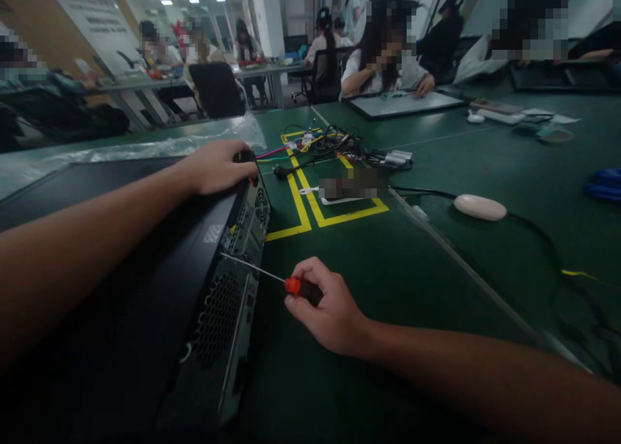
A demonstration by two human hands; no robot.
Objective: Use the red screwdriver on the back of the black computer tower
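A black desktop computer case [121,256] lies on its side at the left, its rear panel with vent grilles facing right. My right hand [330,305] is closed round a screwdriver [306,291] with a dark handle and red collar. The screwdriver's thin shaft points left, and its tip meets the rear panel near the upper edge, about midway along. At the far rear corner, my left hand [218,166] rests on the case. Its fingers curl round a dark, rounded handle-like piece [242,156] with a bit of red below; most of that piece is hidden.
Tangled cables [334,141] lie beyond the case near yellow tape [303,214] on the green table [398,276]. A white oval cable piece [480,207] sits at right, blue cable [604,184] at the edge. Clear plastic wrap [194,136] lies behind. People sit across the table.
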